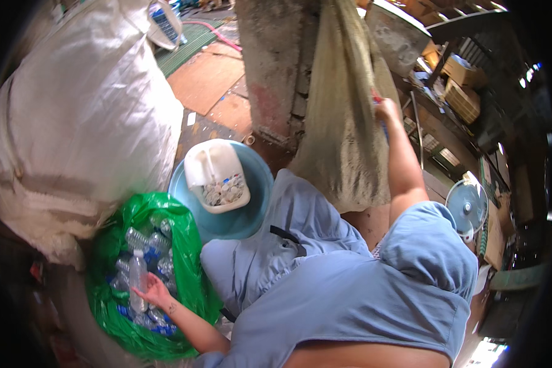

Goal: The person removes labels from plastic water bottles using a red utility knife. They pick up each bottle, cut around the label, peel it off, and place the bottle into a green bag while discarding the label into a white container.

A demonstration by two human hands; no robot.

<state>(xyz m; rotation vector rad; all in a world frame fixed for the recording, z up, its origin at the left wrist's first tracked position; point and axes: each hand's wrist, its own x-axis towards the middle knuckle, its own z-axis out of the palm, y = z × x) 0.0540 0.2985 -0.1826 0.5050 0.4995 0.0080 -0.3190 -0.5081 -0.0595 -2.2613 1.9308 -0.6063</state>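
My left hand (155, 291) is over a green plastic bag (187, 239), its fingers crossing a clear plastic bottle (138, 276) with a pale cap. The bottle is upright, above a heap of clear plastic bottles (158, 243), some with blue labels. My right arm reaches out to the side of a tall, worn woven sack (345, 138). There my right hand (386, 109) is closed up, with bits of red and blue beside it. Its fingers are mostly hidden, so what it grips is unclear.
Beside the bag sits a blue basin (255, 207) holding a cut white plastic jug (211, 158) with many small caps inside. A large, bulging white sack (92, 106) stands at left. A concrete pillar (271, 64) rises ahead. An electric fan (467, 207) is at right, cardboard boxes (462, 94) beyond.
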